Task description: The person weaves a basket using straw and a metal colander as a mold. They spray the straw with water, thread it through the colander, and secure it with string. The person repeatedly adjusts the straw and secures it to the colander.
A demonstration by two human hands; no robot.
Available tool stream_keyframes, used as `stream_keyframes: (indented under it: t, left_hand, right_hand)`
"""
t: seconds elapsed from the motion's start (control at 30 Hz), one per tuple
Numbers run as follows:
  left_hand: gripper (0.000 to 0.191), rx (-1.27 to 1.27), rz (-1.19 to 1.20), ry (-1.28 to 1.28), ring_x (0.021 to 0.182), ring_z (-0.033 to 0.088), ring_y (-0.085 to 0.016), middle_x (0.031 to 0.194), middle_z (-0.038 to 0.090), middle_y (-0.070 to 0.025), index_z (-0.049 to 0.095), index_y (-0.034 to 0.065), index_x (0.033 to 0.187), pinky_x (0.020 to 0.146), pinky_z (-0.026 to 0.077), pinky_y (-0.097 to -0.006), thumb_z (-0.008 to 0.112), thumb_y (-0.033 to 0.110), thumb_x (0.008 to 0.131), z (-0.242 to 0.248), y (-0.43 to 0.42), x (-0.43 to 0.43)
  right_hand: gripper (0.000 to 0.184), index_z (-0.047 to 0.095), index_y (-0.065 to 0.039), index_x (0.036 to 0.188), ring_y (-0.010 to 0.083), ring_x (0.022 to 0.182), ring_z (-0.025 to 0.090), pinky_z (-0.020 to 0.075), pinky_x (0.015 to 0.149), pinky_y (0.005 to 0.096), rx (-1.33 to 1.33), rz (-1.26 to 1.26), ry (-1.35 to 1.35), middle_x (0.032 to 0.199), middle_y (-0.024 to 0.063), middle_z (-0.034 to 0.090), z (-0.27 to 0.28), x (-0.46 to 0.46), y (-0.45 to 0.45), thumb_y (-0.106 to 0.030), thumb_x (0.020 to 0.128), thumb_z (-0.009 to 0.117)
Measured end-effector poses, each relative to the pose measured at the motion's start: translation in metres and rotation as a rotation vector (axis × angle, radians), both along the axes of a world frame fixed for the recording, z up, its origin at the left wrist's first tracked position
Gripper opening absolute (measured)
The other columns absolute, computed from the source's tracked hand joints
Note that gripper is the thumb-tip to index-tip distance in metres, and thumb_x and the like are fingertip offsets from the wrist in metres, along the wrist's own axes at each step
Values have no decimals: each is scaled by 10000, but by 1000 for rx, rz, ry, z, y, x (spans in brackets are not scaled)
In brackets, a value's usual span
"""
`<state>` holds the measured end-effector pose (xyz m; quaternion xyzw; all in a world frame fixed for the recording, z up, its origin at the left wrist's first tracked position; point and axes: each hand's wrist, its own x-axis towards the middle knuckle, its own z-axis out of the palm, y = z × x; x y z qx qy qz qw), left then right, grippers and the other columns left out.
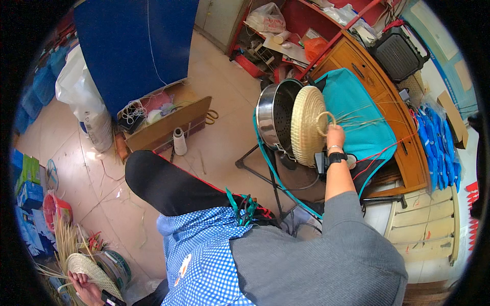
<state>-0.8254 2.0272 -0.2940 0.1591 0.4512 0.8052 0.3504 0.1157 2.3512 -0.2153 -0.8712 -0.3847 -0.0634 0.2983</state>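
Observation:
My right hand [335, 136] grips the small loop handle [320, 121] of a domed, coiled straw lid [304, 132]. Thin loose straws [365, 118] trail rightward from the handle. The lid stands on edge beside a stainless steel steamer pot [267, 120], whose perforated base faces it. Both are at a teal folding chair [354, 101]. A strapped device sits on my right wrist. At the lower left, my left hand [85, 287] holds pale straw strands [63, 276] against a round woven straw piece [86, 264]. Part of that hand is cut off by the picture's rim.
A cardboard box [168, 128] with string and scissors [211, 116] stands beyond my knee, beside a thread cone [179, 141]. Behind the chair is a wooden desk [356, 61]. A straw bundle [63, 235] and a red basket [57, 209] stand at the left.

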Motion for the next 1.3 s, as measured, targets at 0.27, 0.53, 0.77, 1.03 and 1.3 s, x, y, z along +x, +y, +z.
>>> stream_keyframes:
  t: [0.27,0.53,0.77,1.03,1.3]
  left_hand:
    - [347,-41,37,-15,669,336,-92,840,378,3,431,-18,1253,625,339,-226,421,239,1020,6,6,8]
    - [408,-88,132,46,674,348,-91,846,385,6,392,-28,1319,632,337,-240,432,243,1016,21,-1,26]
    - [361,-58,108,12,680,343,-78,858,385,2,431,-44,1285,618,336,-218,438,194,1014,23,5,26]
    - [363,-65,103,13,689,356,-84,864,383,0,430,-36,1293,620,345,-219,450,187,1008,18,5,21]
    - [343,11,22,14,673,343,-99,847,377,-1,432,-24,1271,610,346,-231,438,205,1014,22,8,25]
  right_hand:
    - [347,587,57,893,469,817,580,452,706,509,187,62,-140,844,289,613,61,-44,19,-284,904,522]
    - [338,566,54,990,471,819,570,446,716,517,118,119,-141,884,277,611,22,-69,32,-271,904,535]
    - [326,552,46,974,459,838,562,440,702,518,98,134,-147,893,269,597,15,-61,25,-272,907,525]
    - [332,558,41,973,466,846,567,445,716,524,165,100,-114,908,267,607,11,-61,32,-282,901,531]
    - [386,567,46,1027,466,855,577,465,720,528,41,73,-166,941,268,617,15,-74,32,-322,915,530]
